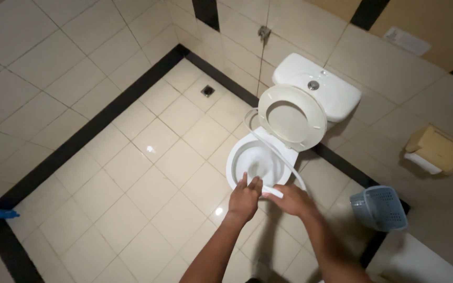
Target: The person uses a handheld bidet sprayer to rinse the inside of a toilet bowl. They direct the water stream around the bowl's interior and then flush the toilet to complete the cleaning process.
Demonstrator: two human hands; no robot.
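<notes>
A white toilet (239, 157) stands against the tiled wall with its seat and lid (292, 116) raised against the cistern (318, 86). A white hose (268, 145) runs from the wall side across the bowl to a white spray head (272, 192). My right hand (293, 202) grips that spray head at the bowl's front rim. My left hand (245, 198) rests beside it on the rim, fingers together and touching the nozzle end.
A pale blue slatted bin (379, 208) stands on the floor at the right. A yellow tissue holder (437, 150) hangs on the right wall. A floor drain (207, 90) lies near the back wall. A small blue object (2, 214) lies at the far left.
</notes>
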